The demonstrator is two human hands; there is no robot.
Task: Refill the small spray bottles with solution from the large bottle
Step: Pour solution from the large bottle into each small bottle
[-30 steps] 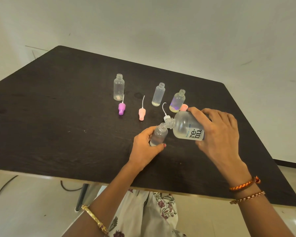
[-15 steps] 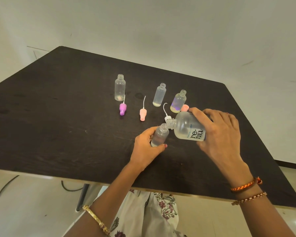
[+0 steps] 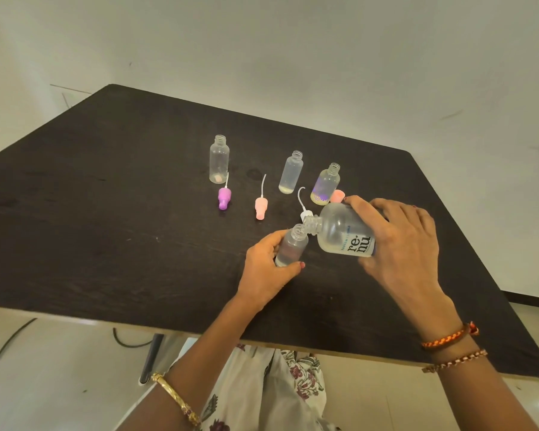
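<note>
My right hand (image 3: pixel 399 241) grips the large clear bottle (image 3: pixel 343 231), tipped on its side with its open neck against the mouth of a small clear bottle (image 3: pixel 291 245). My left hand (image 3: pixel 266 269) holds that small bottle, leaning slightly right, just above the dark table (image 3: pixel 106 213). Three more small open bottles stand behind: one at the left (image 3: pixel 219 160), one in the middle (image 3: pixel 291 172), and one with a purple tint (image 3: pixel 325 185) at the right.
Loose spray tops lie on the table: a purple one (image 3: pixel 224 199), a pink one (image 3: pixel 260 208) and a white one (image 3: pixel 304 213) partly hidden by the large bottle. A pink cap (image 3: pixel 337 195) sits behind the large bottle. A wall rises beyond the table.
The hands and both held bottles have stayed almost still; the large bottle remains tipped against the small bottle's mouth.
</note>
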